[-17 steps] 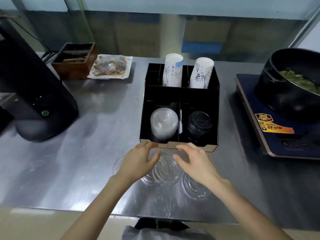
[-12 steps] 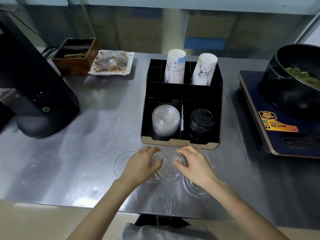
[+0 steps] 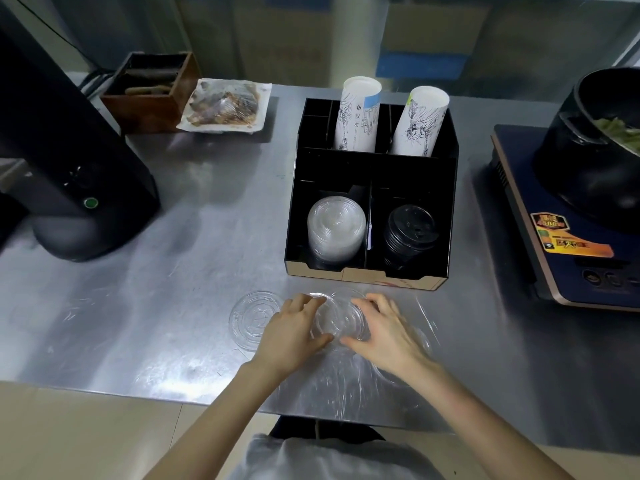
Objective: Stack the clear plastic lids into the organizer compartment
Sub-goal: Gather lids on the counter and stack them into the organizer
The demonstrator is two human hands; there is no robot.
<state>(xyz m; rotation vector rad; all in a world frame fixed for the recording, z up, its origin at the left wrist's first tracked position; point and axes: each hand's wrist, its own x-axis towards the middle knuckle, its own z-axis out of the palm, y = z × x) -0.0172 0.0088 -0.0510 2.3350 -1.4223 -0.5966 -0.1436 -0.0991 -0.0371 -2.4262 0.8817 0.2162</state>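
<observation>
A black organizer (image 3: 372, 168) stands on the steel counter. Its front left compartment holds a stack of clear plastic lids (image 3: 336, 228); the front right one holds black lids (image 3: 410, 232). Just in front of it, a small pile of clear lids (image 3: 341, 318) lies on the counter. My left hand (image 3: 294, 332) cups the pile's left side and my right hand (image 3: 388, 332) cups its right side, fingers curled around the rim. One loose clear lid (image 3: 251, 318) lies flat to the left of my left hand. More clear lids are partly hidden under my right hand.
Two tall paper cup stacks (image 3: 358, 114) lean in the organizer's back compartments. A black machine (image 3: 65, 161) stands at the left, a wooden box (image 3: 152, 90) and a wrapped food tray (image 3: 227, 107) behind it. An induction cooker (image 3: 568, 244) with a black pot (image 3: 602, 143) is at the right.
Both hands have closed in from either side onto the pile of clear lids, gathering them together. The camera has tilted slightly, shifting the scene.
</observation>
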